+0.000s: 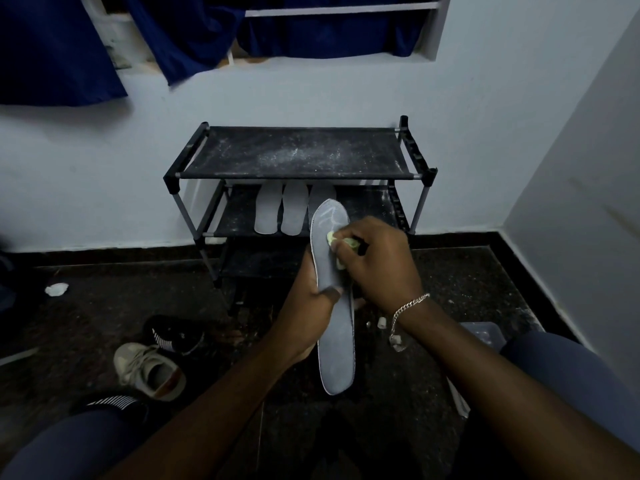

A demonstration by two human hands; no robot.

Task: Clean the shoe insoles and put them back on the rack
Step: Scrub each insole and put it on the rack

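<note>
Insole (335, 341) points toe-end toward rack (298, 152) — left hand (308, 306) gripping its middle, right hand (377, 263) pinching cloth (352, 242) against it.

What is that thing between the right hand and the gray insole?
A small yellow-green cloth, held in the right hand against the insole. The head view shows it.

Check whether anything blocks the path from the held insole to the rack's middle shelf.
Nothing visible does. The insole in the left hand faces the open front of the middle shelf; three insoles lie there, with bare shelf to their right.
</note>
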